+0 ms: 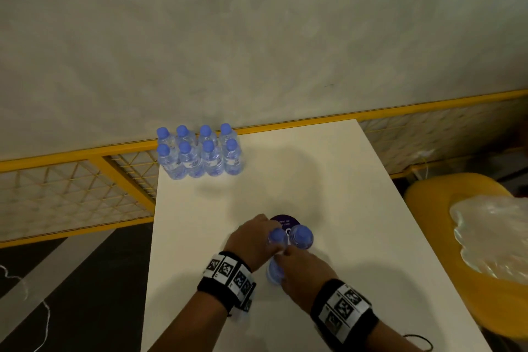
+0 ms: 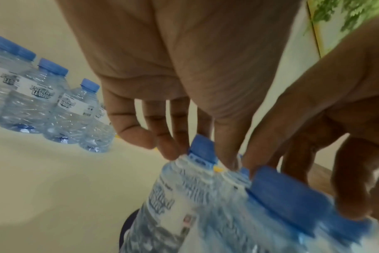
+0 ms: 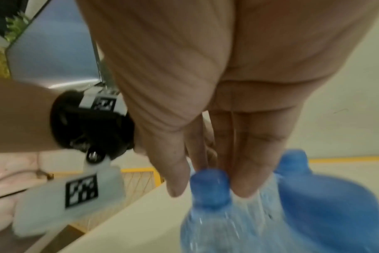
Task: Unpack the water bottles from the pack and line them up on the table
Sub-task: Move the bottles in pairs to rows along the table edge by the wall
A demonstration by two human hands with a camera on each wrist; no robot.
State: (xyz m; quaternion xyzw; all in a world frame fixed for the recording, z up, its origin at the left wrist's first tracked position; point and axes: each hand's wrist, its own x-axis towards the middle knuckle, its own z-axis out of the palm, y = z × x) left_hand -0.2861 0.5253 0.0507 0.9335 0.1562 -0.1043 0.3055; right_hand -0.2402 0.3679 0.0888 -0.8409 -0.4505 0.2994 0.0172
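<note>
Several blue-capped water bottles stand in two rows at the table's far left corner. Three more stand bunched near the middle front. My left hand reaches down from the left and grips the neck of one bottle, whose cap sits between my fingers. My right hand pinches the top of the nearest bottle; its cap shows between thumb and fingers. The third bottle stands untouched beside them.
A purple disc lies on the white table just behind the bunch. Crumpled clear plastic wrap rests on a yellow seat to the right. A yellow mesh fence runs behind the table.
</note>
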